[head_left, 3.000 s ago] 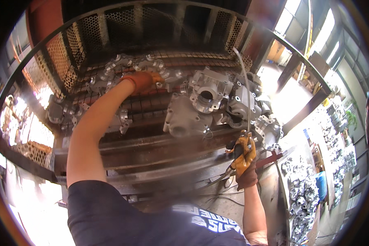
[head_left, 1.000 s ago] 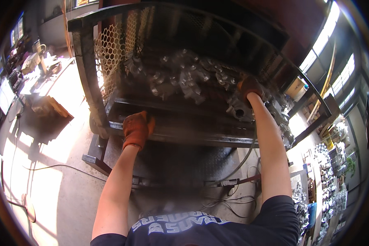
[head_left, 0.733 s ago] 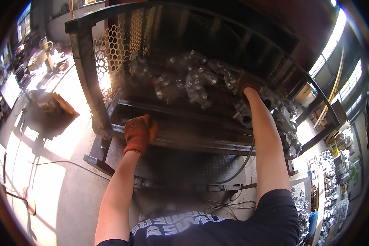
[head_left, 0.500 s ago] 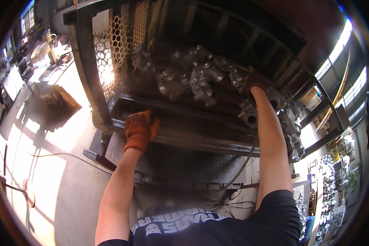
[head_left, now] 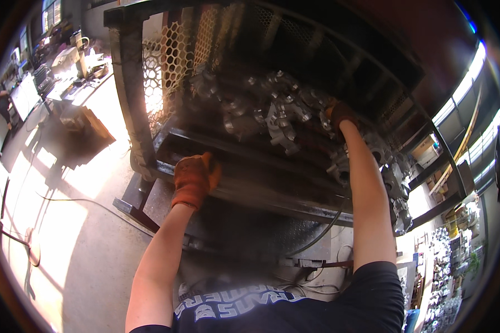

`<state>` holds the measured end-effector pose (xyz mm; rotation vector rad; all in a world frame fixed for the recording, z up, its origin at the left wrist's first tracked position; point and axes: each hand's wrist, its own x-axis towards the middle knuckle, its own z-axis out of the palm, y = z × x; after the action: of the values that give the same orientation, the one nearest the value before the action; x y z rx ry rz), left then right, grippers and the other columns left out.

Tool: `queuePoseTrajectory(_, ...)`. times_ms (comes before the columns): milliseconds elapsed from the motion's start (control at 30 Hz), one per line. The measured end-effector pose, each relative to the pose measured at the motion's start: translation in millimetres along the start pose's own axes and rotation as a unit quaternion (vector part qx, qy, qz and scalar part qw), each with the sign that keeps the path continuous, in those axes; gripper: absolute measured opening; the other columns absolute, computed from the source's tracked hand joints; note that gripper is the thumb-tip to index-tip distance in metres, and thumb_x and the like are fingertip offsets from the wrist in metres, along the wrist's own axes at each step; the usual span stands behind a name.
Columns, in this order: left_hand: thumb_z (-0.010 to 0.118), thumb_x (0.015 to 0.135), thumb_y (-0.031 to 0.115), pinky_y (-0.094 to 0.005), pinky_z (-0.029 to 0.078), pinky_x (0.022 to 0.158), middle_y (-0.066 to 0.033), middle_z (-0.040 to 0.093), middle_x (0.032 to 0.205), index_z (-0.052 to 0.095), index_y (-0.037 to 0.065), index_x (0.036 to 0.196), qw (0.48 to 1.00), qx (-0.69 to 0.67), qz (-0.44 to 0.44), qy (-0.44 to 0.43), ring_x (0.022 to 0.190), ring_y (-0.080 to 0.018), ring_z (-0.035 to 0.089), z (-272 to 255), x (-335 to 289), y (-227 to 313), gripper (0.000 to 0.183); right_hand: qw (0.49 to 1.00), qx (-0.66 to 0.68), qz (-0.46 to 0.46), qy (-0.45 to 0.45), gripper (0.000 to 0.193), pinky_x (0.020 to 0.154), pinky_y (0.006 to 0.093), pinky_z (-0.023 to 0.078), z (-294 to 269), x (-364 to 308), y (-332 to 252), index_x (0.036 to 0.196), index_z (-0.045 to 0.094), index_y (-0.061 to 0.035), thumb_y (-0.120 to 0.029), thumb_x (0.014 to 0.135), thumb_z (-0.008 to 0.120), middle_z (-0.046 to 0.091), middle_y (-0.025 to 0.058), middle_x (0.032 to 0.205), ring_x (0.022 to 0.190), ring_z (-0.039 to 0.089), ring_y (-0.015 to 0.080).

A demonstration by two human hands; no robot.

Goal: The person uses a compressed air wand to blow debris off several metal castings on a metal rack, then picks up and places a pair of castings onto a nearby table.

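A tall dark steel cage bin (head_left: 129, 100) with mesh walls stands in front of me, holding a heap of grey cast metal parts (head_left: 272, 114). My left hand (head_left: 194, 178), in an orange glove, rests on the bin's front rail (head_left: 261, 191), fingers curled over its edge. My right hand (head_left: 339, 114), also gloved in orange, reaches deep into the bin and lies on the castings at the right of the heap. Whether it grips one is hidden by blur and shadow.
More grey castings (head_left: 397, 188) hang over the bin's right side. A black cable (head_left: 66, 200) runs across the sunlit concrete floor at left. Benches with equipment (head_left: 61, 61) stand far left. Shelves of small parts (head_left: 450, 261) line the right edge.
The view has swung closer to the bin and tilted up. My right hand has pushed further into the heap. My left hand has stayed on the front rail.
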<state>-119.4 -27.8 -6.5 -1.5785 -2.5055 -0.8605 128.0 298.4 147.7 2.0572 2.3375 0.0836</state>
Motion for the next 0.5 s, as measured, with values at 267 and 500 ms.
queuePoseTrajectory(267, 0.069, 0.078, 0.033, -0.0442, 0.052, 0.068, -0.0170, 0.069, 0.080, 0.070, 0.009, 0.095, 1.000, -0.007, 0.015, 0.003, 0.078, -0.0362, 0.067, -4, -2, 0, 0.030, 0.994, 0.051, -0.062, 0.075, 0.053, 0.106, 0.0435, 0.039, -6, -14, -27, 0.142, 0.045, -0.0248, -0.030, 0.090, 0.052, 0.046, 0.0139, 0.144, 0.130, 0.046, 0.0352)
queuePoseTrajectory(500, 0.068, 0.079, 0.036, -0.0432, 0.052, 0.070, -0.0185, 0.069, 0.081, 0.070, 0.008, 0.098, 0.998, 0.000, 0.039, 0.041, 0.078, -0.0365, 0.066, 1, -4, -6, 0.034, 0.989, 0.135, -0.049, 0.038, 0.049, 0.102, 0.0468, 0.043, -20, -26, -60, 0.139, 0.051, -0.0211, -0.031, 0.091, 0.051, 0.050, 0.0140, 0.141, 0.125, 0.052, 0.0356)
